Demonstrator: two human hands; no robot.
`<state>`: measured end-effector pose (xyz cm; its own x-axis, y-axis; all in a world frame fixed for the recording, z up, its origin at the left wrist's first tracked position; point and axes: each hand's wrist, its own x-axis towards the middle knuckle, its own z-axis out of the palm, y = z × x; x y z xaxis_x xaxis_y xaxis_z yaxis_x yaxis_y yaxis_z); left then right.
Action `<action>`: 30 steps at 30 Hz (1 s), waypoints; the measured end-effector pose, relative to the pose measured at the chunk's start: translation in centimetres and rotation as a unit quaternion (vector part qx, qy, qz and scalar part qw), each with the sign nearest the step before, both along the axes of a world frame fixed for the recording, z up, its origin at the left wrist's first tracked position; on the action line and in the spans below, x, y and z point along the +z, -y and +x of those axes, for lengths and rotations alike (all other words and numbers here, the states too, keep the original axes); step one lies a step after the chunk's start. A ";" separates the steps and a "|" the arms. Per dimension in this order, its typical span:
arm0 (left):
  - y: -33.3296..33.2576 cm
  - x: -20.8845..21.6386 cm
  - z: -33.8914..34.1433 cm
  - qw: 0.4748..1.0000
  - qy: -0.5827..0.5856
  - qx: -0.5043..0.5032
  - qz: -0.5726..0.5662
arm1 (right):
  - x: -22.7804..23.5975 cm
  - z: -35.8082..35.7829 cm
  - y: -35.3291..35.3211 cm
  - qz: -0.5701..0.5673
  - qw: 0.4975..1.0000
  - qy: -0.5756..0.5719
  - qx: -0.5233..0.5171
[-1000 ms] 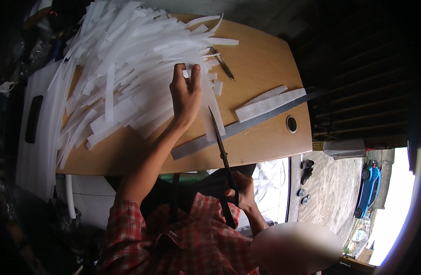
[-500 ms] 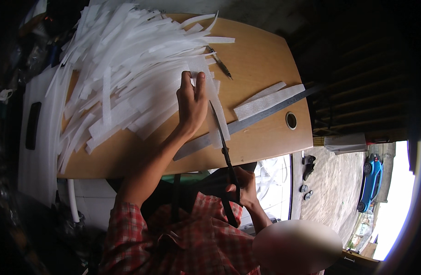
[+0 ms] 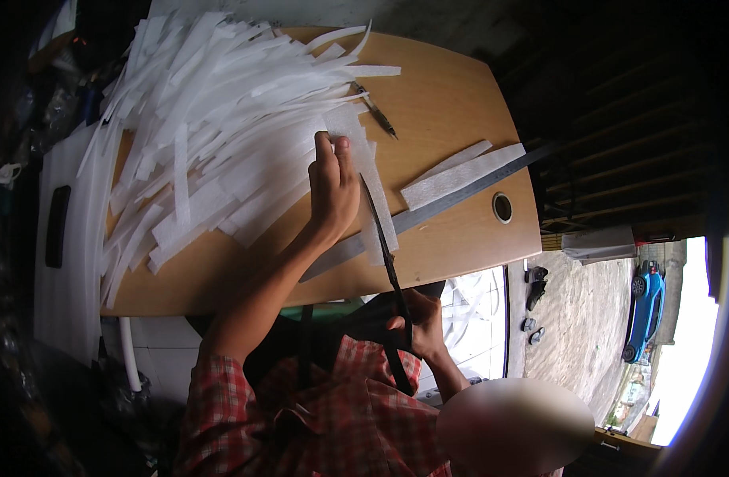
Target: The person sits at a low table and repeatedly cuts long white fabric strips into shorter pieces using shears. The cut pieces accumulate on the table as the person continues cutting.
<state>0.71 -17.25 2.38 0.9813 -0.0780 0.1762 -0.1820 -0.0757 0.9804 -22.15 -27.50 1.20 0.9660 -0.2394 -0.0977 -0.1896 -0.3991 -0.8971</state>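
Note:
My left hand (image 3: 333, 187) pinches a white foam strip (image 3: 349, 121) between thumb and fingers above the table. The strip hangs down toward the table's near edge. In my right hand (image 3: 423, 322), low and just beyond that edge, is a pair of long dark scissors (image 3: 394, 278), its handles partly hidden by the fingers. The blades point away from me and lie along the lower part of the strip. Whether they are parted I cannot make out. A big heap of white foam strips (image 3: 213, 103) spreads to the left of my left hand.
On the wooden table (image 3: 452, 95) lie a pen-like tool (image 3: 378, 114), a long grey ruler-like bar (image 3: 440, 208) and two loose foam pieces (image 3: 464, 173). A round hole (image 3: 502, 208) is near the right edge. White sheets (image 3: 70, 262) stand at the left.
Both hands keep nearly the same pose, with the scissors still along the strip. The strip's lower end sits slightly lower, and the whole view has shifted a little.

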 end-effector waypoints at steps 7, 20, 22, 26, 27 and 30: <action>0.6 -0.9 -0.4 0.999 0.050 -0.009 -0.004 | 1.3 0.9 -0.1 -0.018 1.000 0.018 0.001; 0.5 -1.7 0.3 0.998 0.032 -0.046 0.027 | 0.3 1.0 0.1 -0.041 0.999 0.026 -0.011; 0.5 -1.6 0.2 0.998 0.031 -0.044 0.037 | 0.4 1.1 -0.3 -0.034 0.999 0.027 -0.024; 0.5 -1.8 0.3 0.997 0.044 -0.039 0.050 | 1.1 1.3 -0.3 -0.032 0.999 0.014 -0.015; 0.6 -1.9 0.1 0.997 0.047 -0.043 0.052 | 1.5 1.5 -0.4 -0.019 1.000 0.009 -0.017; 0.9 -2.0 -0.4 0.995 0.052 -0.058 0.061 | 1.4 1.6 -0.3 -0.005 1.000 -0.003 -0.022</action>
